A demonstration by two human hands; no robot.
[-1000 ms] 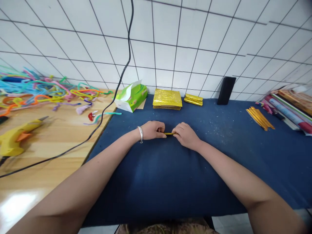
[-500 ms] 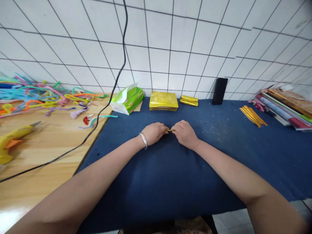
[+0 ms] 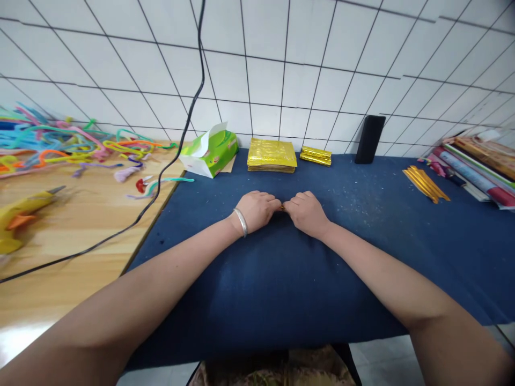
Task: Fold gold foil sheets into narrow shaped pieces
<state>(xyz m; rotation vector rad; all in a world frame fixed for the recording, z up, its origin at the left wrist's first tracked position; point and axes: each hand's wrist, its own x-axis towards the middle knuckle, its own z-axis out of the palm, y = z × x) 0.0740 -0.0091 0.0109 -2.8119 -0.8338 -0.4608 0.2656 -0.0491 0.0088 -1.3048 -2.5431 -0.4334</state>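
My left hand [image 3: 258, 208], with a silver bangle at its wrist, is closed on one end of a small gold paper strip [image 3: 282, 207]. The other end is pinched by my right hand [image 3: 306, 214]. Only a sliver of the strip shows between my fingertips, just over the dark blue cloth [image 3: 273, 289]. Beyond my hands lies a stack of gold foil paper [image 3: 271, 154]. To its right rest a few rolled gold pieces [image 3: 316, 155]. Farther right on the cloth are several narrow folded gold strips [image 3: 425, 183].
A green tissue box [image 3: 213, 150] stands at the back left, and a black upright block [image 3: 369, 139] leans on the tiled wall. Books [image 3: 475, 166] pile up at right. Pipe cleaners [image 3: 60, 142], a yellow glue gun [image 3: 24, 217] and a black cable [image 3: 147, 209] occupy the left side.
My hands have drawn closer together on the gold strip, so less of it shows between them. The whole view has tilted down slightly.
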